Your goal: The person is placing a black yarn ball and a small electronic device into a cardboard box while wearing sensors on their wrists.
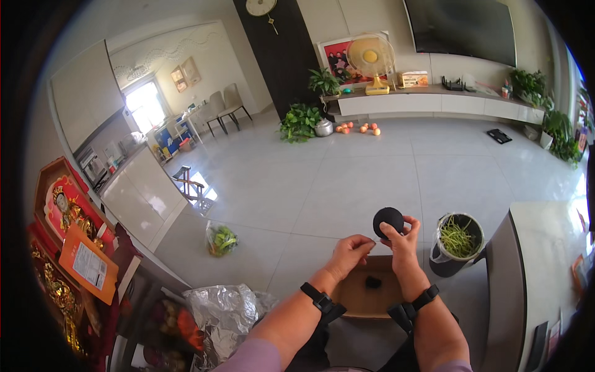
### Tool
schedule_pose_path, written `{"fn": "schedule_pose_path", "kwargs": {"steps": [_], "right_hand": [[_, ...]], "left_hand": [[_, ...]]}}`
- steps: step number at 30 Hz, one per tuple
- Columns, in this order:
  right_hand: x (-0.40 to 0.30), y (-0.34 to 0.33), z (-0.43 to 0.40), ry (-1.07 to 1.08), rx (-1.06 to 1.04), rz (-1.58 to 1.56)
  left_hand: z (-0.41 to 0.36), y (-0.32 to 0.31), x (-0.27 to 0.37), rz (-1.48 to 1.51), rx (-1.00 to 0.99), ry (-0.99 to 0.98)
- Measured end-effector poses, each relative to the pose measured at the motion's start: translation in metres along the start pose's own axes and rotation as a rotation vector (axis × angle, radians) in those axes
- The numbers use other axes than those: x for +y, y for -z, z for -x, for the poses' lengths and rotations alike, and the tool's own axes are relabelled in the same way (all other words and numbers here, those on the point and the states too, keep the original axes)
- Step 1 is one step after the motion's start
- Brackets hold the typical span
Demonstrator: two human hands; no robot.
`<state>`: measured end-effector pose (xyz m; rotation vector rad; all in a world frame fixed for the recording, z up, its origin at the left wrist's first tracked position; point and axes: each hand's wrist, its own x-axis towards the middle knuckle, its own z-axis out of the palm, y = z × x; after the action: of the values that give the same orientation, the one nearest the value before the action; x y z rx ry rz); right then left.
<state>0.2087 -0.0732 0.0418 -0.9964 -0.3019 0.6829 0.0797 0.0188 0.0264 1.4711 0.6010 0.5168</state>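
Observation:
A round black object (388, 223), perhaps a ball of yarn, is gripped in my right hand (403, 242), thumb across its face. Just left of it, my left hand (349, 255) has thumb and forefinger pinched together. Whether something thin lies between those fingertips is too small to tell. Below both hands an open cardboard box (367, 302) sits in front of me, with a small black lump (373, 282) inside. My forearms hide parts of the box's sides. Black straps (320, 300) circle both wrists.
A bin (448, 260) holding green stems stands at the right, beside a cabinet (506, 269). Crumpled silver foil (228, 307) lies at lower left. A plastic bag of greens (222, 239) rests on the tiled floor (353, 186). Farther off are several apples (344, 128) and a folding stool (188, 183).

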Motion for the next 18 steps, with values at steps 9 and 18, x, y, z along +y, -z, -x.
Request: {"fn": "schedule_pose_path", "kwargs": {"steps": [9, 18], "right_hand": [[0.010, 0.006, 0.007, 0.527, 0.022, 0.746], [0.008, 0.012, 0.010, -0.160, -0.312, 0.522]], "left_hand": [[0.013, 0.014, 0.000, 0.248, 0.035, -0.026], [0.005, 0.020, -0.010, 0.055, 0.067, -0.117]]}}
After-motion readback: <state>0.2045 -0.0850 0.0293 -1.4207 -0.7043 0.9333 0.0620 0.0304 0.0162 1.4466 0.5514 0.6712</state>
